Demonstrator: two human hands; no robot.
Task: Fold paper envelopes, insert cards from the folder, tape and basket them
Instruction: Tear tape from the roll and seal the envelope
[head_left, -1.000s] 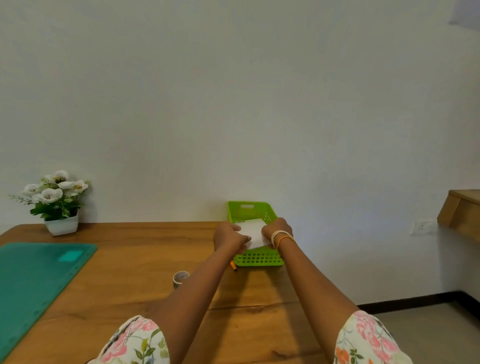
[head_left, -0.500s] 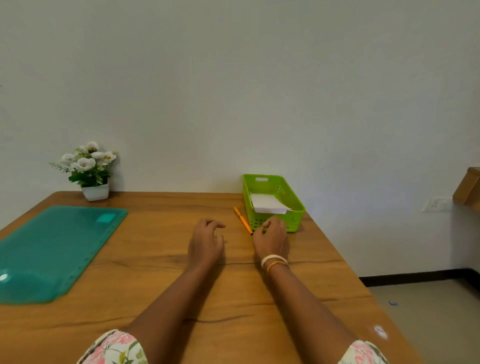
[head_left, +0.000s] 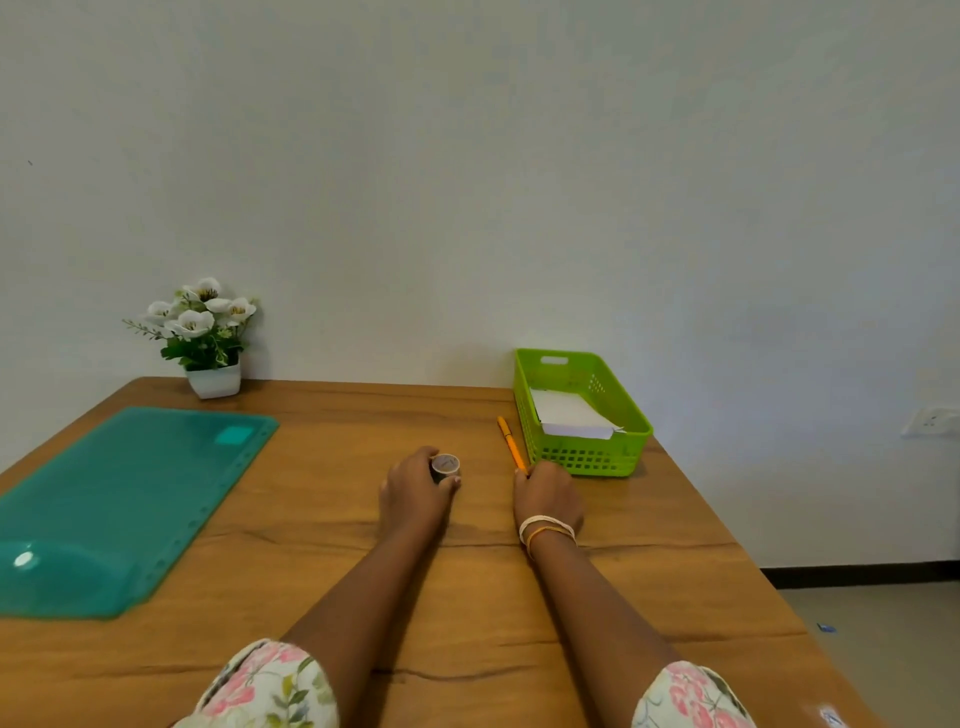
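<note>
Two hands rest forward on the brown wooden tabletop (head_left: 311, 519). The left hand (head_left: 415, 493) curls around a small round tape roll (head_left: 445, 464). The right hand (head_left: 545, 493), fingers curled, touches the orange pen (head_left: 510, 444) beside the lime-green plastic basket (head_left: 582, 457) holding white folded paper envelopes (head_left: 569, 415).

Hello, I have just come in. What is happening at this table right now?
A person sits at a wooden table. Their left hand grips a small roll of tape, and their right hand rests at the near end of an orange pen. A folded white envelope already lies in the green basket. A teal folder lies at the left.
</note>
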